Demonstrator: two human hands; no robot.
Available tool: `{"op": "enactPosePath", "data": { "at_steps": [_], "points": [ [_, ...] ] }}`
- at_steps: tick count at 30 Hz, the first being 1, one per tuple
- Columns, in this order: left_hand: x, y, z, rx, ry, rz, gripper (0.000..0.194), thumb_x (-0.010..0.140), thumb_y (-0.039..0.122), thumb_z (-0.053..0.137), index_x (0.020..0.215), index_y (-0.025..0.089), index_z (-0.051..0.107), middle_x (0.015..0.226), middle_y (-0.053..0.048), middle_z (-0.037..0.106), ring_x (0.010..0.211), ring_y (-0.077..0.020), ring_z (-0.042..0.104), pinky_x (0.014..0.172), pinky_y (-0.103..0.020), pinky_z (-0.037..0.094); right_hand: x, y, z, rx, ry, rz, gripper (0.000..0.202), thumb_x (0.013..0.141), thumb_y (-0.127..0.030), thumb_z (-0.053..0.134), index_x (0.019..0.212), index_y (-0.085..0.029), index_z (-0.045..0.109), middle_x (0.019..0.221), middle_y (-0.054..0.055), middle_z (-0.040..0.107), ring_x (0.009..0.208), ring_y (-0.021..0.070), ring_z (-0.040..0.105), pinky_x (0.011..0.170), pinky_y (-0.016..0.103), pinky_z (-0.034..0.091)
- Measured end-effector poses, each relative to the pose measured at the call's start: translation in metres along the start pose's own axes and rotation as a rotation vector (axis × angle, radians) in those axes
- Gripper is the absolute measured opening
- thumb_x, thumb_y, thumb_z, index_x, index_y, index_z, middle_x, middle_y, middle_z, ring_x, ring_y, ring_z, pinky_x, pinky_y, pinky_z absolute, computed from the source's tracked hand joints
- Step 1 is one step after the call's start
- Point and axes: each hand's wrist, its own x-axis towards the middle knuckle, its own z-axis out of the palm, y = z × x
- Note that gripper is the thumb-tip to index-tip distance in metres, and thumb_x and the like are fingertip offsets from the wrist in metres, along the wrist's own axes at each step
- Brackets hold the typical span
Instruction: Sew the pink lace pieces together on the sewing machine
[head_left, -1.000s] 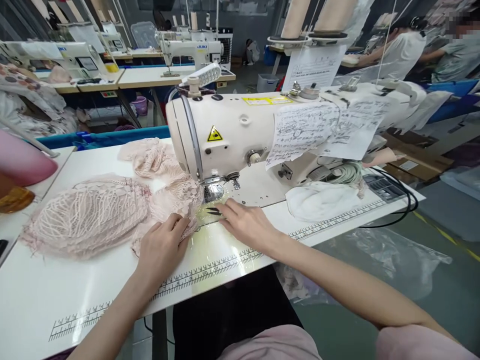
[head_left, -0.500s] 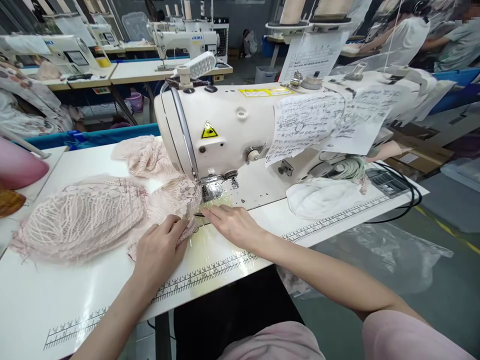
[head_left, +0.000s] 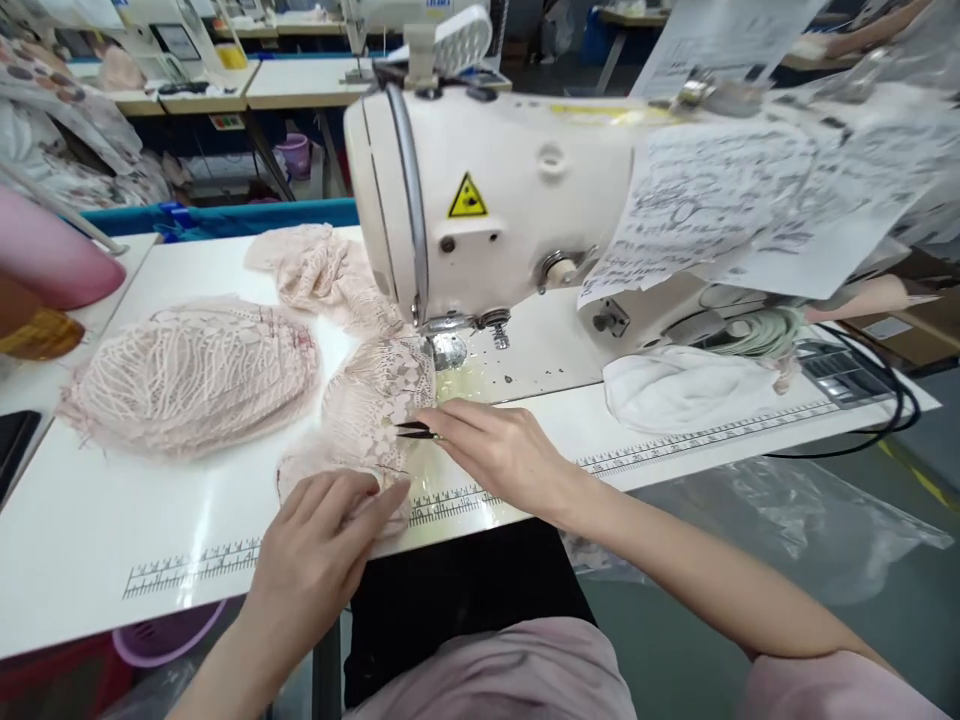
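Note:
Pale pink lace fabric point(head_left: 371, 395) lies under and in front of the needle area of a white sewing machine point(head_left: 495, 200). My left hand point(head_left: 322, 525) is closed on the lace's near edge, close to the table's front. Small dark-tipped scissors or tweezers point(head_left: 414, 431) stick out from the fingers of my right hand point(head_left: 506, 450), their two points apart over the lace. To the left rests a rounded bundle of pink lace point(head_left: 199, 375), and more lace point(head_left: 315, 270) is bunched behind it.
A ruler strip point(head_left: 191, 568) runs along the table's front edge. White cloth point(head_left: 682, 388) and a coiled green band point(head_left: 765, 330) lie at the right. A pink cone point(head_left: 60, 245) stands far left. Handwritten papers point(head_left: 697, 200) hang on the machine.
My left hand has moved toward the table's front edge with the lace, spreading it out. The dark tool's points now show more clearly, apart. The view has shifted down and closer.

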Motion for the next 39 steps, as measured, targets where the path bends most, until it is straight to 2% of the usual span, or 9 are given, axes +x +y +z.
{"op": "enactPosePath", "data": {
  "at_steps": [4, 9, 19, 30, 34, 39],
  "points": [
    [-0.026, 0.022, 0.005, -0.130, 0.021, -0.109, 0.039, 0.087, -0.003, 0.050, 0.119, 0.017, 0.061, 0.099, -0.007, 0.059, 0.090, -0.0175, 0.052, 0.077, -0.031, 0.040, -0.010, -0.018, -0.004, -0.054, -0.102, -0.133, 0.033, 0.093, -0.008, 0.041, 0.123, -0.015, 0.054, 0.088, 0.001, 0.067, 0.068, 0.0087, 0.057, 0.050, 0.023, 0.034],
    [-0.036, 0.035, 0.010, -0.243, 0.019, -0.212, 0.039, 0.088, -0.002, 0.048, 0.120, 0.017, 0.060, 0.101, -0.007, 0.061, 0.091, -0.0162, 0.053, 0.076, -0.030, 0.039, -0.021, -0.034, -0.012, -0.108, -0.086, -0.248, 0.030, 0.093, -0.006, 0.040, 0.117, -0.009, 0.056, 0.076, 0.000, 0.062, 0.062, 0.0117, 0.054, 0.049, 0.028, 0.035],
    [-0.038, 0.036, 0.010, -0.322, 0.025, -0.226, 0.037, 0.089, 0.001, 0.047, 0.118, 0.019, 0.062, 0.100, -0.004, 0.065, 0.089, -0.0151, 0.055, 0.076, -0.030, 0.039, -0.033, -0.042, -0.018, -0.194, -0.149, -0.266, 0.026, 0.094, -0.011, 0.042, 0.112, -0.009, 0.062, 0.077, 0.002, 0.060, 0.063, 0.0122, 0.050, 0.048, 0.028, 0.035],
    [-0.038, 0.035, 0.011, -0.330, 0.016, -0.215, 0.039, 0.089, 0.000, 0.047, 0.120, 0.020, 0.060, 0.099, -0.005, 0.065, 0.088, -0.0159, 0.053, 0.076, -0.031, 0.039, -0.029, -0.048, -0.014, -0.201, -0.204, -0.269, 0.022, 0.092, -0.011, 0.043, 0.094, -0.012, 0.065, 0.081, 0.004, 0.059, 0.061, 0.0132, 0.048, 0.044, 0.028, 0.030],
    [-0.038, 0.036, 0.011, -0.339, 0.014, -0.218, 0.038, 0.088, 0.000, 0.047, 0.118, 0.019, 0.060, 0.099, -0.005, 0.064, 0.089, -0.0161, 0.053, 0.076, -0.032, 0.039, -0.031, -0.046, -0.012, -0.186, -0.189, -0.274, 0.023, 0.092, -0.010, 0.043, 0.091, -0.013, 0.066, 0.081, 0.003, 0.060, 0.060, 0.0129, 0.048, 0.044, 0.028, 0.032],
    [-0.040, 0.037, 0.009, -0.385, 0.022, -0.248, 0.026, 0.088, 0.004, 0.051, 0.106, 0.019, 0.062, 0.102, -0.007, 0.064, 0.091, -0.0172, 0.055, 0.077, -0.032, 0.040, -0.033, -0.042, -0.011, -0.166, -0.154, -0.282, 0.024, 0.093, -0.009, 0.042, 0.091, -0.013, 0.066, 0.082, 0.002, 0.062, 0.061, 0.0115, 0.049, 0.044, 0.027, 0.033]
  ]
}}
